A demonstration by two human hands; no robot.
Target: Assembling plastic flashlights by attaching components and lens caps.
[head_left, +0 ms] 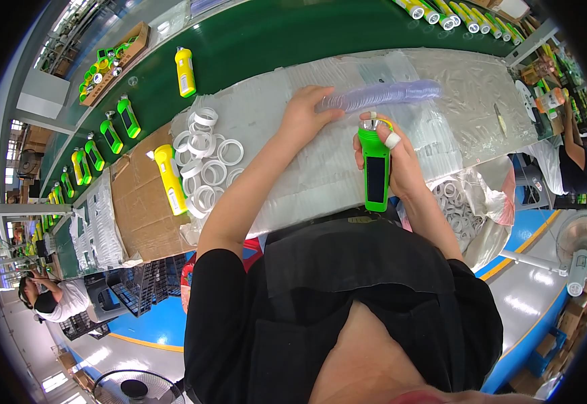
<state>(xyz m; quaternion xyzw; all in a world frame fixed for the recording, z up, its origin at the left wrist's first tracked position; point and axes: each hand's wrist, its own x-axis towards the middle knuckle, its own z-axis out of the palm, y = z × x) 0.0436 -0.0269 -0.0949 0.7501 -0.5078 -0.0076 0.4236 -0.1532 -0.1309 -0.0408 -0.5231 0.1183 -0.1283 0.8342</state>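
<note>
My right hand grips a green flashlight with a dark rectangular panel on its side. Its clear head points away from me, and white wraps cover some of my fingertips. My left hand has thumb and fingers around the near-left end of a long row of nested clear plastic discs. This row lies on the plastic-covered work surface. Left of my left forearm sits a loose heap of white rings, with a yellow flashlight beside it.
A green conveyor belt runs beyond the work surface, carrying a standing yellow flashlight and several green ones. More flashlights line its far right. A bag of white rings hangs at right. Co-workers sit at both sides.
</note>
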